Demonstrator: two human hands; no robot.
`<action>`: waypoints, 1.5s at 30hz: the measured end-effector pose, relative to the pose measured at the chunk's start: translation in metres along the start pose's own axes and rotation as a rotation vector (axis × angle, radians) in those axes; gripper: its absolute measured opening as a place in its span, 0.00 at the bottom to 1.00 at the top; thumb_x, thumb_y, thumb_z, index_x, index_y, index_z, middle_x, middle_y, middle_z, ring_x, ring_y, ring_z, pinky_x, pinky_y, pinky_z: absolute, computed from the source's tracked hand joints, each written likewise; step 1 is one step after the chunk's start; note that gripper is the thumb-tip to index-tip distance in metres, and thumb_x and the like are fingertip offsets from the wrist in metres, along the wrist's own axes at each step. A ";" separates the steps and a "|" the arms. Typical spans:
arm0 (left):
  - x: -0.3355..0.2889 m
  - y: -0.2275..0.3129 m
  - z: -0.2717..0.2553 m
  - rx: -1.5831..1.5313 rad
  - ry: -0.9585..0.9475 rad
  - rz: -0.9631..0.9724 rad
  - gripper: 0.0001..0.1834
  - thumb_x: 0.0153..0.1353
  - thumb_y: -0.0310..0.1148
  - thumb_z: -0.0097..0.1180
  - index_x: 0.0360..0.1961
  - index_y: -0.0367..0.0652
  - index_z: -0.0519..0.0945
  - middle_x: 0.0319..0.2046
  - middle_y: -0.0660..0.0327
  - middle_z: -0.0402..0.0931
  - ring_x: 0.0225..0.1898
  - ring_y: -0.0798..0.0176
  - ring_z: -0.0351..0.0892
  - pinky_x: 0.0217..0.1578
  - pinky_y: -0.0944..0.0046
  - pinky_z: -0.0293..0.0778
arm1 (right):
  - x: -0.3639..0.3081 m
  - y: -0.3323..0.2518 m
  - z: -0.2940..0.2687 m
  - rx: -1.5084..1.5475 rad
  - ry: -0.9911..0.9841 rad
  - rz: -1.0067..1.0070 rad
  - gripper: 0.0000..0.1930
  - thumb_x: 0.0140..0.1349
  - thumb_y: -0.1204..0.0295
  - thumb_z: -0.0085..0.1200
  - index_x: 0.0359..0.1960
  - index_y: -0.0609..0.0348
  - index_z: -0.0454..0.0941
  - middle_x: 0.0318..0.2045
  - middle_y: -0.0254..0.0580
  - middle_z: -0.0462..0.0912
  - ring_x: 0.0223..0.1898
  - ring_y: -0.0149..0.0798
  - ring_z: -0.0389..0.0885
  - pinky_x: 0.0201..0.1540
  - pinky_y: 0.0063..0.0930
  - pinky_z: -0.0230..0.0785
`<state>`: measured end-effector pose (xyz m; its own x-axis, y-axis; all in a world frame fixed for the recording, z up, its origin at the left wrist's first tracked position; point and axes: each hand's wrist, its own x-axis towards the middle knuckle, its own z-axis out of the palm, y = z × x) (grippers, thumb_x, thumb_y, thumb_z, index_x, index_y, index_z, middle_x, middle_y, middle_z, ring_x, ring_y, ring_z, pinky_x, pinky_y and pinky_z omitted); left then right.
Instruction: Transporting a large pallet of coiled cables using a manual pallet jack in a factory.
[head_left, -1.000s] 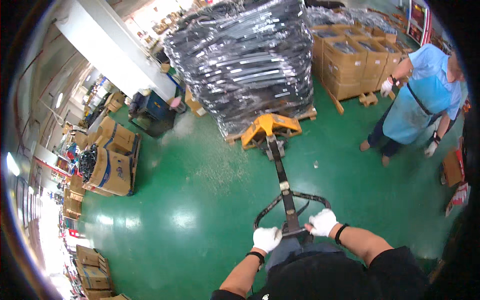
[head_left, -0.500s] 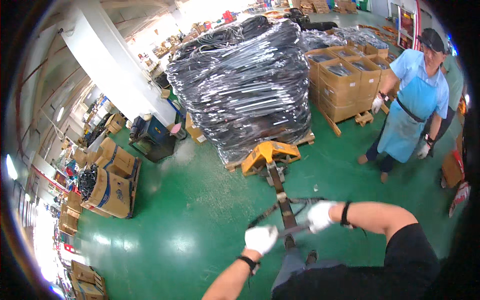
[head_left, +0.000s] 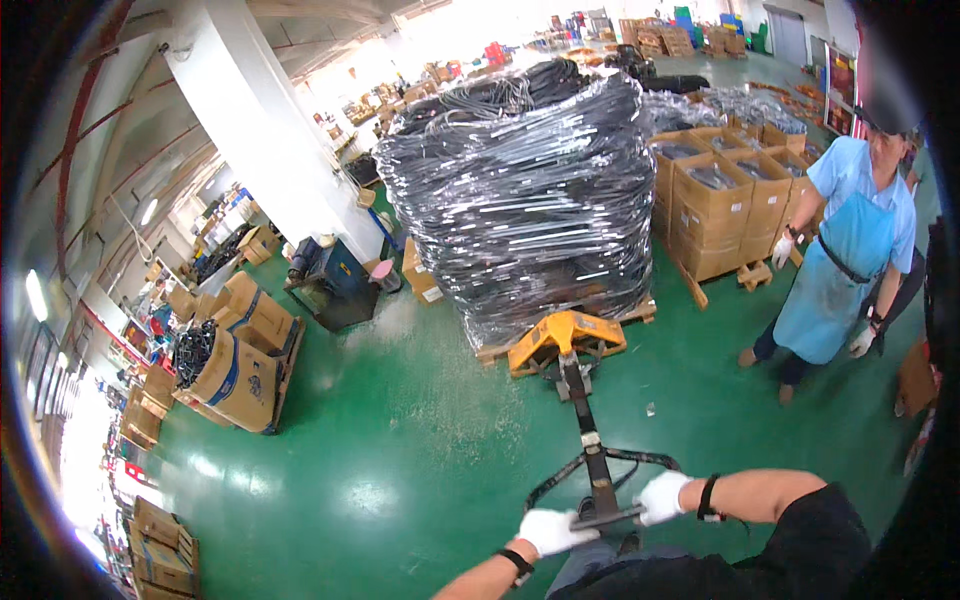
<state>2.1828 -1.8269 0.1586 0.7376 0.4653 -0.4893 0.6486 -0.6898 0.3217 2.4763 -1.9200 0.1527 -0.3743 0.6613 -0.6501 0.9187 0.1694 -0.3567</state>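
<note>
While a wrapped bundle (head_left: 520,200) fills the frame's upper centre, a yellow jack (head_left: 567,328) stands just right of mid-frame.
Its handle (head_left: 597,470) runs to lower centre, left hand (head_left: 555,532) and right hand (head_left: 662,498) grasping its crossbar (head_left: 610,518), fingers curled.

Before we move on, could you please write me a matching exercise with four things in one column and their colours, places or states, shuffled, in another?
Column one
1. Handle bar
2. Pallet jack's body
3. Apron
4. Pillar

Column two
A. White, left of the wrapped load
B. Held by the left hand and right hand
C. Light blue, toward the picture's right edge
D. Yellow, at the foot of the wrapped load

Right pairs: 1-B, 2-D, 3-C, 4-A
</note>
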 end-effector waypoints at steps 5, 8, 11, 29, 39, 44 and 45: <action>0.031 -0.004 -0.133 0.074 0.120 -0.055 0.42 0.61 0.81 0.54 0.39 0.50 0.89 0.32 0.48 0.89 0.36 0.41 0.91 0.38 0.46 0.85 | -0.025 0.006 -0.145 0.022 0.116 0.098 0.26 0.64 0.46 0.59 0.53 0.50 0.89 0.42 0.53 0.92 0.44 0.60 0.91 0.48 0.53 0.83; 0.029 -0.015 -0.097 0.168 0.062 0.068 0.35 0.67 0.72 0.52 0.43 0.50 0.89 0.34 0.47 0.89 0.36 0.38 0.90 0.39 0.42 0.84 | -0.013 0.011 -0.114 -0.045 0.076 0.013 0.24 0.66 0.49 0.56 0.53 0.51 0.88 0.42 0.53 0.92 0.45 0.61 0.91 0.48 0.53 0.83; 0.017 -0.005 -0.048 0.091 -0.132 0.063 0.29 0.69 0.63 0.52 0.47 0.51 0.89 0.34 0.47 0.89 0.37 0.38 0.90 0.42 0.40 0.86 | -0.019 -0.001 -0.058 -0.049 0.054 -0.035 0.25 0.68 0.48 0.54 0.56 0.50 0.86 0.41 0.55 0.91 0.45 0.61 0.91 0.49 0.56 0.82; 0.042 -0.004 -0.158 0.065 0.079 -0.003 0.22 0.62 0.55 0.57 0.38 0.48 0.89 0.34 0.49 0.89 0.37 0.38 0.89 0.39 0.40 0.84 | -0.029 0.013 -0.165 0.015 0.183 0.104 0.23 0.63 0.47 0.58 0.49 0.47 0.90 0.41 0.52 0.92 0.42 0.59 0.91 0.46 0.53 0.83; 0.002 0.008 0.113 -0.049 -0.196 0.025 0.19 0.58 0.51 0.63 0.38 0.49 0.93 0.38 0.48 0.91 0.43 0.39 0.92 0.46 0.40 0.85 | 0.032 0.002 0.124 -0.038 -0.139 -0.115 0.26 0.72 0.42 0.55 0.56 0.47 0.84 0.40 0.51 0.92 0.45 0.59 0.92 0.48 0.56 0.84; 0.006 0.007 0.075 0.040 -0.123 -0.033 0.22 0.62 0.54 0.57 0.37 0.49 0.91 0.35 0.48 0.90 0.38 0.38 0.91 0.44 0.40 0.86 | 0.006 -0.011 0.057 -0.002 -0.008 0.013 0.22 0.63 0.49 0.58 0.47 0.50 0.89 0.38 0.52 0.92 0.40 0.58 0.92 0.42 0.55 0.84; 0.008 0.010 0.035 0.047 -0.038 0.010 0.22 0.62 0.55 0.57 0.36 0.49 0.90 0.33 0.47 0.89 0.36 0.38 0.90 0.42 0.40 0.85 | -0.003 -0.003 0.035 -0.016 0.100 0.003 0.22 0.63 0.48 0.58 0.43 0.51 0.90 0.35 0.52 0.92 0.39 0.58 0.92 0.41 0.55 0.83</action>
<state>2.1884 -1.8491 0.1298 0.7355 0.4374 -0.5174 0.6312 -0.7198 0.2889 2.4707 -1.9482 0.1320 -0.3577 0.7314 -0.5805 0.9221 0.1785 -0.3433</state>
